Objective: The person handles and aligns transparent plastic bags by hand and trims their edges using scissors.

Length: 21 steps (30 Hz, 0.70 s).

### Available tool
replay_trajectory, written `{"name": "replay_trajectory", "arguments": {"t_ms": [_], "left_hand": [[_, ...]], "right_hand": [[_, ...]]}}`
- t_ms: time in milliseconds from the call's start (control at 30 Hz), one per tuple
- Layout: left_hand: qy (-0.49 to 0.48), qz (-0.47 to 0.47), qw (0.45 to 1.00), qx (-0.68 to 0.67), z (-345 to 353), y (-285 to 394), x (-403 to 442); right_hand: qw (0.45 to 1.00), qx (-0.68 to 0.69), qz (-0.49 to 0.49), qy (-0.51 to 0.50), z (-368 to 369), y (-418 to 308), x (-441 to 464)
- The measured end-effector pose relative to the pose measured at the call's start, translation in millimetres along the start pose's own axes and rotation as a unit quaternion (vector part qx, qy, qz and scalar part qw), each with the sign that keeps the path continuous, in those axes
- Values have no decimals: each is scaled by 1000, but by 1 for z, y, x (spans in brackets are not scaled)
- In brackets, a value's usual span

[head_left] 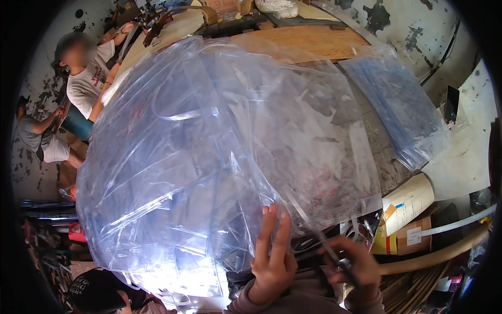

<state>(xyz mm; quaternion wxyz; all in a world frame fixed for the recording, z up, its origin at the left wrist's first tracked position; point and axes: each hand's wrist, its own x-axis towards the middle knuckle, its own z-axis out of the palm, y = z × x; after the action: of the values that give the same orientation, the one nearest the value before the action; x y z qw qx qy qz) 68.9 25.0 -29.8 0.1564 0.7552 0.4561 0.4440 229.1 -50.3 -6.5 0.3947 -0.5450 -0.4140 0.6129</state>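
Note:
A large pile of clear plastic sheeting (172, 152) covers much of the table in front of me. My left hand (274, 256) lies palm down at its near edge, fingers stretched out and touching the plastic. Just to the right, my right hand (353, 261) is closed around a dark-handled tool (330, 253) with a narrow blade that points up and left toward the sheet's edge. Motion blurs this hand, and the exact kind of tool is hard to make out. A flatter clear sheet (319, 141) stretches out beyond both hands.
Folded clear plastic (395, 104) lies at the table's right, near a phone (451, 104). Cardboard boxes (415, 238) and a curved pale tube (439, 248) are close on my right. One person (89, 78) works at far left, another (44, 133) behind; a dark cap (99, 290) shows at lower left.

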Motion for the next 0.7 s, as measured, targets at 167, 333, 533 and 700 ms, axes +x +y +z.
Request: {"name": "replay_trajectory", "arguments": {"t_ms": [167, 333, 533, 700], "left_hand": [[48, -9, 998, -32, 5, -7, -3], [115, 11, 993, -32, 12, -12, -6], [123, -43, 986, -106, 10, -11, -13], [143, -90, 975, -143, 11, -12, -17]], "right_hand": [[887, -239, -128, 373, -51, -10, 0], [761, -411, -105, 491, -94, -2, 46], [685, -520, -136, 492, -96, -8, 71], [603, -590, -204, 496, -97, -10, 73]]}}
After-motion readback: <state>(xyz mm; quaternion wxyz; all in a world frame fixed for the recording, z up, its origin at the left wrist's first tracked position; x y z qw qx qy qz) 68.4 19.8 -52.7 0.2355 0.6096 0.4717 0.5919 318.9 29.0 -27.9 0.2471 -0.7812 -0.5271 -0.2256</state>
